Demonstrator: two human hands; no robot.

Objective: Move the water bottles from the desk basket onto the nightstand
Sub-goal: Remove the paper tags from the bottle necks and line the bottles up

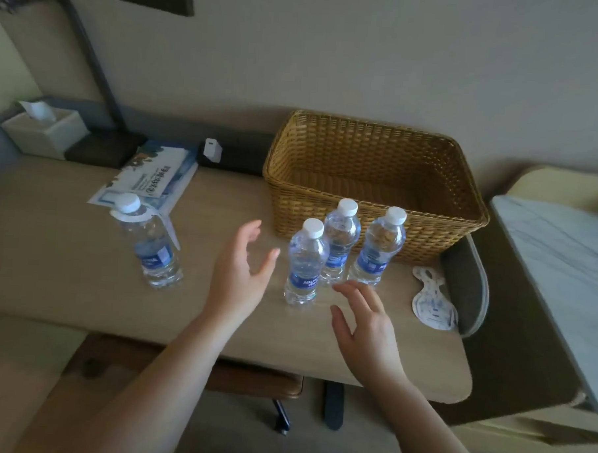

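Both hands, left point(237, 275) and right point(361, 326), were open and empty beside the front bottle point(304, 264). Bottles point(339, 243) clustered near the desk's point(49, 266) right edge; a careless grab could topple neighbours.

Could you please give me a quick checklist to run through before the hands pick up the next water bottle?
1. Both hands free: left hand and right hand open, holding nothing: ok.
2. Basket emptied of bottles: ok.
3. Nearest bottle upright, capped, between the hands: ok.
4. Neighbouring bottles stand very close, may be knocked: not ok.
5. Far-left bottle carries a paper tag on its neck: cannot tell if loose.
6. Nightstand top has bare space: ok.
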